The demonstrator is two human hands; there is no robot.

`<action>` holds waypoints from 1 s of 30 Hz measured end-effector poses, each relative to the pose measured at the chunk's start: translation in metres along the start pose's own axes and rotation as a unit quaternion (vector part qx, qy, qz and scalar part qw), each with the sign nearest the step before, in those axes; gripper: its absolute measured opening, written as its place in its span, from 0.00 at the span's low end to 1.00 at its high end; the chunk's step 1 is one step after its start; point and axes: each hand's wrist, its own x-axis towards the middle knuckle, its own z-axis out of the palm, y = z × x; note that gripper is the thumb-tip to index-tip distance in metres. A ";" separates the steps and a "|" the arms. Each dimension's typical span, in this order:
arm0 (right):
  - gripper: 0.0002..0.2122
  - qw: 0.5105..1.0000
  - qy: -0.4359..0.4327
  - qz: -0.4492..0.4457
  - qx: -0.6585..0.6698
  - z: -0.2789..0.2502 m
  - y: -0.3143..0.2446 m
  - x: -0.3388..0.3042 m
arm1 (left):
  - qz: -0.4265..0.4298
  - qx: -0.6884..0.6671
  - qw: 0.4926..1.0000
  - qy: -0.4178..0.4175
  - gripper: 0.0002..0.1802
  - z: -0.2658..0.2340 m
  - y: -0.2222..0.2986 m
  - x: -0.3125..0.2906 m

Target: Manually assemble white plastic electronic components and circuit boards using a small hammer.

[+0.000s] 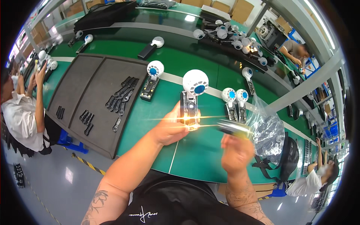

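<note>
My left hand is closed around the black body of a white ball-headed device, held upright above the green table. A blue disc marks its ball, and bright lights glow near the lower end of the body. To its right, my right hand is raised and blurred, its fingers closed on a dark, shiny, elongated piece; motion smears its kind. Just behind that piece, two similar ball-headed devices stand side by side. Another such device lies left of my left hand.
A grey tray with several small black parts covers the table's left side. On the right lie a clear plastic bag and a black bag. Beyond runs a green conveyor with more devices. Co-workers sit at both sides.
</note>
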 end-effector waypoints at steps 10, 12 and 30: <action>0.11 0.997 -0.007 0.074 -0.002 -0.006 0.062 -0.010 | -0.019 0.022 0.998 0.060 0.41 0.012 0.010 0.002; 0.10 0.996 -0.026 0.065 -0.049 0.001 0.076 -0.010 | -0.005 0.047 0.998 0.053 0.39 0.014 0.006 0.005; 0.07 0.991 -0.076 0.098 -0.053 0.025 0.069 -0.017 | -0.008 0.049 0.994 0.095 0.28 0.013 0.006 0.005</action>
